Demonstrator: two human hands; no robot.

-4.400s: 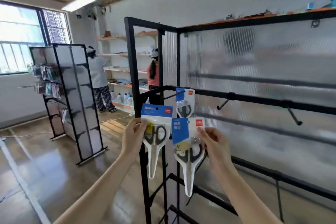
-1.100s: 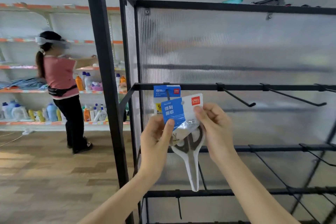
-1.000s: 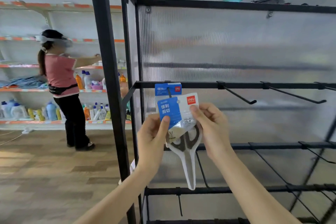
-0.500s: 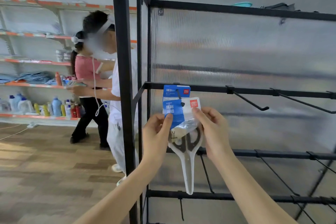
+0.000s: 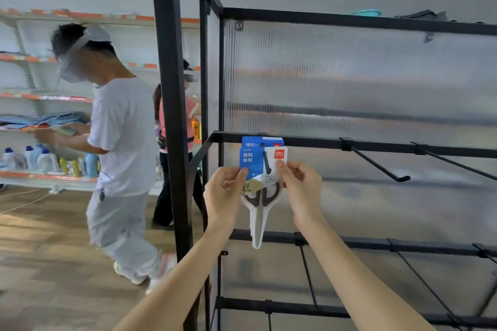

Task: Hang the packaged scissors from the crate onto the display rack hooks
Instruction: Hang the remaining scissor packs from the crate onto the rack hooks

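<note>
Both hands pinch the packaged scissors (image 5: 262,177) at its card: left hand (image 5: 224,196) on the blue edge, right hand (image 5: 301,185) on the white. The hook (image 5: 266,162) apparently passes through its hole; another pack (image 5: 262,141) hangs behind on the display rack (image 5: 349,144).

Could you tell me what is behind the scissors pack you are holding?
Another pack hangs behind the held pack; only its blue top shows, its scissors are covered.

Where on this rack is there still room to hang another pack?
Free: the bare hook right of the hands, and the next hook beyond it on the same rail. Crowded: the leftmost hook, already carrying one pack behind the scissors pack both hands are threading on.
</note>
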